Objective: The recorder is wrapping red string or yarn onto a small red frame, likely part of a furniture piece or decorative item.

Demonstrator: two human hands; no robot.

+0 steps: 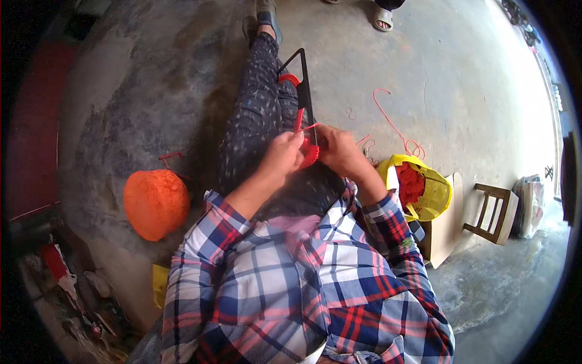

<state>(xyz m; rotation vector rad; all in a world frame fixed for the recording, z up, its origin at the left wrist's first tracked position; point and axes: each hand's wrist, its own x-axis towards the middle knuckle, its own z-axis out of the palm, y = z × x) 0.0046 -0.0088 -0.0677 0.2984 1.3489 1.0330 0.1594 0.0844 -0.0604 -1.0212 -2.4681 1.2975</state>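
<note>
Head view: one black frame (pixel 305 91), narrow and bent, located over the person's lap and lower legs; its long bar runs lengthwise away from the body, the far end pointing toward the feet and the near end meeting the hands, slightly right of the far end; a shorter arm angles back from the far end to the left. Fitted to it, one red band (pixel 290 79) near the short arm. At the near end, one toothed red piece (pixel 310 155), between the hands. One red strand (pixel 308 127), lying crosswise above it, from left thumb to right hand. Left hand (pixel 282 160): fingers pinched on the red strand. Right hand (pixel 341 151): fingers curled beside the bar's near end; what they grasp is hidden, so their hold cannot be told. On the floor (pixel 461 79), right: one yellow bag (pixel 438 193), mouth open, containing red material (pixel 410 184); one loose red cord (pixel 392 121) beyond it; one wooden stool (pixel 492 213), tipped over. Left: one orange rounded object (pixel 156 205).
</note>
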